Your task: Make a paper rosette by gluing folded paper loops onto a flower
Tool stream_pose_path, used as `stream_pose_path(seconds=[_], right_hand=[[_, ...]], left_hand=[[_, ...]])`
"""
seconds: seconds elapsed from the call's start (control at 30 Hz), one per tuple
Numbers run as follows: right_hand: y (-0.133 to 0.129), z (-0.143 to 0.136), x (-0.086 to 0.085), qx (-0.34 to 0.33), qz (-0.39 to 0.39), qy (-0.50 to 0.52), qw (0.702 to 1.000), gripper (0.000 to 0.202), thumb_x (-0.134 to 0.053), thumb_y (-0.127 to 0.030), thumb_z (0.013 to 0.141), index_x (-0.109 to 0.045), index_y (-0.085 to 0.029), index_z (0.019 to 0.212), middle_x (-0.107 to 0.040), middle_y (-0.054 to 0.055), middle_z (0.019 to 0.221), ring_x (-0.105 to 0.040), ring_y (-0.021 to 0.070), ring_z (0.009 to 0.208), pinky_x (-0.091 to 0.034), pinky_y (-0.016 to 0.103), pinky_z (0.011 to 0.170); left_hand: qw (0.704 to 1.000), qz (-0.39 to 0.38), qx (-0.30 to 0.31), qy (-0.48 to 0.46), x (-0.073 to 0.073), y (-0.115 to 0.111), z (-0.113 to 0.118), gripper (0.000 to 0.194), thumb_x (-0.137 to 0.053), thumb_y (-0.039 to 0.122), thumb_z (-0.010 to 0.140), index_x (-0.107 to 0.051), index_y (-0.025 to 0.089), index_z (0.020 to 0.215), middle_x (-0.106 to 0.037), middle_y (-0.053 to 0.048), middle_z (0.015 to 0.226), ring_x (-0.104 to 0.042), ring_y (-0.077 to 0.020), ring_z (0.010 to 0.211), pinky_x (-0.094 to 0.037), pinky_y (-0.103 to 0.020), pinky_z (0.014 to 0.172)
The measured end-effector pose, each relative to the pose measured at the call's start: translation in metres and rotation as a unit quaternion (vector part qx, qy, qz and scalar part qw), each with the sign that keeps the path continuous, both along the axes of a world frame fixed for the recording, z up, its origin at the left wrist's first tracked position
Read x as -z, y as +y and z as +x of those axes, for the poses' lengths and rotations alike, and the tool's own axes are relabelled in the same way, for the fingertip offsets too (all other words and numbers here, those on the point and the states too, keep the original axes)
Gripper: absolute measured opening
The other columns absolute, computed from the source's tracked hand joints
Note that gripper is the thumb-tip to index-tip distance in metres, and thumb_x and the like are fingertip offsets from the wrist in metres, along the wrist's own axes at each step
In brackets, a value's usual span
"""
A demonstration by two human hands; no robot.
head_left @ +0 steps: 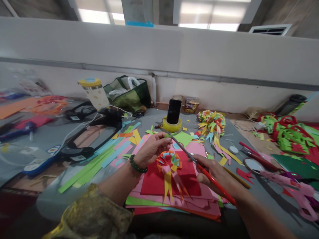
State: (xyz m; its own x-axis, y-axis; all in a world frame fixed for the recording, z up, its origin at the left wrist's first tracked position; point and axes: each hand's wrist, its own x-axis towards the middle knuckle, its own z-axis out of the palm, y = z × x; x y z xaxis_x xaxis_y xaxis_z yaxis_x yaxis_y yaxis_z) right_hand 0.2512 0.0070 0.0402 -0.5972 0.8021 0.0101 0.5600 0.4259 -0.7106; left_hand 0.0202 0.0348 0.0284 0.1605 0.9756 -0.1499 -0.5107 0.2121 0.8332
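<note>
My left hand (159, 146), a dark green bead bracelet on its wrist, pinches a small piece of green paper (167, 135) between thumb and fingertips. My right hand (211, 171) is closed round red-handled scissors (213, 181). Their grey blades point up and left, with the tips at the green piece; whether they touch it I cannot tell. Below both hands, a paper rosette (163, 161) in orange, blue and yellow, with forked yellow and pink tails, lies on a red paper sheet (152, 182). Pink, green and orange sheets are stacked beneath.
Paper strips (92, 164) lie to the left, near black head straps (109, 132). A phone (173, 111) stands in a yellow tape roll (171, 125). A garland of paper rosettes (211, 121) sits behind. On the right are a pink glue gun (291, 186) and green-red paper pieces (294, 132).
</note>
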Motion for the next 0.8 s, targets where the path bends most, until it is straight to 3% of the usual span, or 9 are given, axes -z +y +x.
stream_pose_path(seconds=[0.2,0.5,0.8], right_hand=[[0.0002,0.0002,0.0012,0.005,-0.008,0.006,1.000,0.081,-0.037,-0.096,0.071,-0.057,-0.019,0.082,-0.044,-0.003,0.068,-0.033,0.0122,0.062,-0.033,0.025,0.057],[-0.0007,-0.0013,-0.0016,0.009,0.000,0.008,1.000,0.080,-0.036,-0.098,0.070,-0.053,-0.019,0.075,-0.043,-0.004,0.067,-0.032,0.0117,0.062,-0.031,0.024,0.054],[0.0013,-0.0011,-0.0018,0.009,-0.012,0.005,1.000,0.081,-0.035,-0.100,0.064,-0.048,-0.020,0.071,-0.037,-0.005,0.063,-0.027,0.0106,0.059,-0.029,0.024,0.052]], left_hand=[[1.000,-0.010,0.001,0.005,-0.0005,0.0002,0.0009,0.029,-0.089,0.012,0.057,-0.061,0.013,0.061,-0.065,0.003,0.056,-0.056,-0.0032,0.045,-0.049,-0.010,0.045],[1.000,-0.016,-0.006,-0.001,-0.0024,-0.0011,0.0009,0.029,-0.089,0.013,0.062,-0.060,0.013,0.066,-0.069,0.000,0.061,-0.061,-0.0055,0.047,-0.054,-0.013,0.050],[1.000,-0.011,0.003,0.018,-0.0046,-0.0009,-0.0004,0.030,-0.086,0.012,0.066,-0.057,0.015,0.065,-0.065,0.002,0.058,-0.058,-0.0045,0.045,-0.050,-0.010,0.046]])
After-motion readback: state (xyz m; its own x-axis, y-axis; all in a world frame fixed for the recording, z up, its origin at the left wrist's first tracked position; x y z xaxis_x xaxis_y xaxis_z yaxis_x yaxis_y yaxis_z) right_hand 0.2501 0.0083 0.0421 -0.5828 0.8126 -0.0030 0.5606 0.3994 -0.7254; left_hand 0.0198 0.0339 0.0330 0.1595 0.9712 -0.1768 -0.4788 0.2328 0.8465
